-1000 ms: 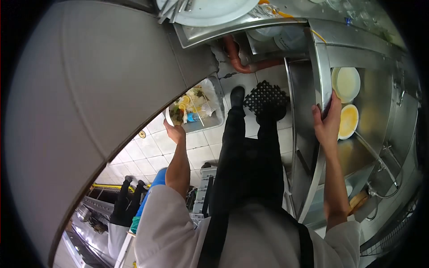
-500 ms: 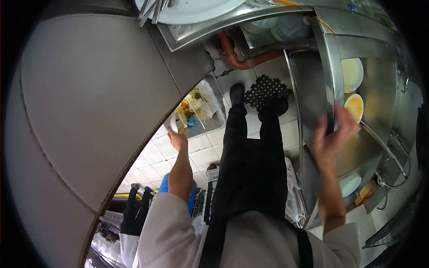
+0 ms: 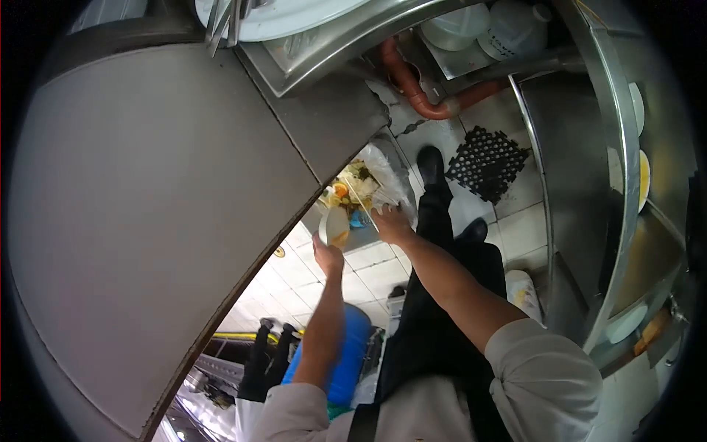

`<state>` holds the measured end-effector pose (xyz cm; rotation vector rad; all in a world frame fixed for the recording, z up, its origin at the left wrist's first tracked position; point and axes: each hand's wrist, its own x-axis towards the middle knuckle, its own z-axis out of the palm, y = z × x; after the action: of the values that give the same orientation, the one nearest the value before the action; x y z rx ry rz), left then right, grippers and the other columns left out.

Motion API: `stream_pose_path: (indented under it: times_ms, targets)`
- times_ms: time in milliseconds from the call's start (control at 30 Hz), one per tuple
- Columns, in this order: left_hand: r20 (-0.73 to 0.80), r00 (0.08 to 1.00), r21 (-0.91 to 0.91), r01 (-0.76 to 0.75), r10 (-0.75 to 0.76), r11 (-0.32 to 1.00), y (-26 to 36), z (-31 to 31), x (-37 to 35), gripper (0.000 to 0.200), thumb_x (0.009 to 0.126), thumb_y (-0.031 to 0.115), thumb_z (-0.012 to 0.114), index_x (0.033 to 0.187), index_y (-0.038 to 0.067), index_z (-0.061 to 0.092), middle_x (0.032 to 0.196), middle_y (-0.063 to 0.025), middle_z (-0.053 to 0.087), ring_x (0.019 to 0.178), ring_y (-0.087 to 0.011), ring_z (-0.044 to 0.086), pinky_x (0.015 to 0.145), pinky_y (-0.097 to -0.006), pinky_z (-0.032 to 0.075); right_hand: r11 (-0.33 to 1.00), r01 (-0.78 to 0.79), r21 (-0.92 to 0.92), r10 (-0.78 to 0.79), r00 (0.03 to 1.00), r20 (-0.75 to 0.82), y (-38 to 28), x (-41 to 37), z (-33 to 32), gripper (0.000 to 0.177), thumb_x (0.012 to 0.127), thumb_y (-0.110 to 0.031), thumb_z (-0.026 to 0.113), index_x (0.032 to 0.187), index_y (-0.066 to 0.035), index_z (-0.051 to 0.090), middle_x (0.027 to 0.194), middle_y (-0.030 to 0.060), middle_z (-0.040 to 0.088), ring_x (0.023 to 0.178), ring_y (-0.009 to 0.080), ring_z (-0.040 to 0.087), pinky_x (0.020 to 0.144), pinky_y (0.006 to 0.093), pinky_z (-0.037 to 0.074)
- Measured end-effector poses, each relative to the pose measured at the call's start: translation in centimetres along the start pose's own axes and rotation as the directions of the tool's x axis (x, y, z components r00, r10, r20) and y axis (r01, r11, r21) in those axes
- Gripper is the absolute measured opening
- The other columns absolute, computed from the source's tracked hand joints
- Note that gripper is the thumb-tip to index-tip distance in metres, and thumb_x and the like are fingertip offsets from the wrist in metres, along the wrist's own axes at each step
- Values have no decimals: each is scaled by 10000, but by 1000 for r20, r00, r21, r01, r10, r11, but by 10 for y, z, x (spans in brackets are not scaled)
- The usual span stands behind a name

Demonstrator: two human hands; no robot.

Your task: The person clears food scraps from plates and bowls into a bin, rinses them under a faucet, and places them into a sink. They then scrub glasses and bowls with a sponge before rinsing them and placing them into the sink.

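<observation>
My left hand (image 3: 328,258) grips a white bowl (image 3: 333,219) by its side, tipped over the waste bin; an orange-yellow residue shows inside it. My right hand (image 3: 392,223) is at the bin's near right side, fingers bent, beside the clear plastic liner (image 3: 390,173) and the lower end of a thin white stick (image 3: 359,193). Whether it pinches the stick or the liner is hidden. Mixed food waste (image 3: 361,177) with rice-like and orange bits fills the grey bin (image 3: 363,238), along with a blue scrap (image 3: 360,219).
A grey worktop (image 3: 162,184) covers the left side. White plates (image 3: 287,16) and cutlery lie above. A red-brown pipe (image 3: 420,96) runs under the steel sink. A black rubber mat (image 3: 487,163) and a blue barrel (image 3: 353,339) stand on the tiles. Another person's dark legs (image 3: 269,361) show below.
My right hand has swung from beside the sink, at right, over to the bin. The bowl in my left hand is now tipped further into view, and the whole view has shifted.
</observation>
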<state>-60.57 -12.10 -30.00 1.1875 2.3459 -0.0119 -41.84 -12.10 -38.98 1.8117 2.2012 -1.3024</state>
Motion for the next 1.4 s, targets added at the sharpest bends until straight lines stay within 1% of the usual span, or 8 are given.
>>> stream_pose_path:
  times_ms: [467, 600, 667, 767, 833, 1067, 1200, 1400]
  targets:
    - [-325, 847, -71, -465, 420, 883, -26, -4, -37, 592, 763, -91, 518, 1337, 10, 416, 1216, -260, 514, 1164, -457, 503, 941, -504, 429, 972, 5, 235, 52, 970, -237, -47, -51, -15, 564, 674, -103, 738, 1168, -35, 475, 1128, 203, 498, 1050, 367, 547, 833, 486, 451]
    - [-7, 952, 142, -301, 305, 943, -43, -8, -33, 485, 814, 35, 578, 1277, 63, 438, 1162, -217, 555, 1093, -455, 557, 916, -511, 451, 953, 76, 293, 65, 894, -443, -53, -123, -56, 580, 671, -52, 712, 1187, -51, 447, 1133, 195, 459, 1096, 403, 493, 886, 483, 459]
    - [-76, 949, -3, -308, 307, 951, -53, 3, -13, 601, 756, -67, 546, 1326, 81, 425, 1238, -235, 562, 1092, -423, 599, 894, -515, 505, 878, 94, 470, 201, 817, -540, -46, -164, -73, 565, 673, -23, 691, 1174, -39, 432, 1141, 199, 460, 1105, 410, 495, 900, 474, 458]
    - [36, 968, -720, 196, -247, 666, -20, -12, -48, 536, 815, 4, 568, 1335, 72, 458, 1253, -266, 566, 1109, -414, 605, 919, -502, 547, 757, 225, 614, 387, 602, -698, -26, -218, -76, 574, 668, -11, 709, 1180, -34, 449, 1070, 192, 536, 1028, 378, 564, 851, 423, 483]
    - [365, 915, -892, 397, -173, 217, -38, -6, -14, 519, 843, 56, 607, 1344, 27, 473, 1297, -272, 540, 1125, -402, 597, 959, -498, 541, 445, 246, 861, 577, 657, -486, -9, -252, -68, 567, 666, 8, 734, 1158, -61, 461, 1005, 103, 557, 934, 219, 612, 763, 360, 521]
    - [563, 827, -827, 563, -10, 15, 11, -18, -24, 447, 1012, 197, 311, 1328, -68, 482, 1327, -200, 535, 1218, -416, 510, 914, -535, 574, -397, 454, 797, 808, 585, 70, 51, -430, -25, 506, 699, -32, 697, 1137, -69, 447, 953, 115, 570, 848, 228, 625, 705, 380, 585]
    - [598, 801, -796, 593, 14, 121, 58, -20, -46, 457, 996, 234, 340, 1291, -60, 527, 1251, -203, 592, 1152, -417, 566, 862, -516, 600, -504, 623, 598, 861, 410, 300, 52, -538, 38, 489, 751, -177, 695, 1167, -64, 464, 984, 193, 576, 865, 295, 629, 759, 405, 598]
    - [604, 792, -775, 557, 90, 297, 130, -18, -82, 458, 976, 291, 428, 1244, -52, 570, 1195, -172, 635, 1090, -392, 611, 837, -503, 607, -135, 968, 209, 802, -17, 597, 79, -639, 168, 325, 778, -283, 655, 1039, -95, 611, 995, 200, 573, 723, 331, 645, 616, 420, 595]
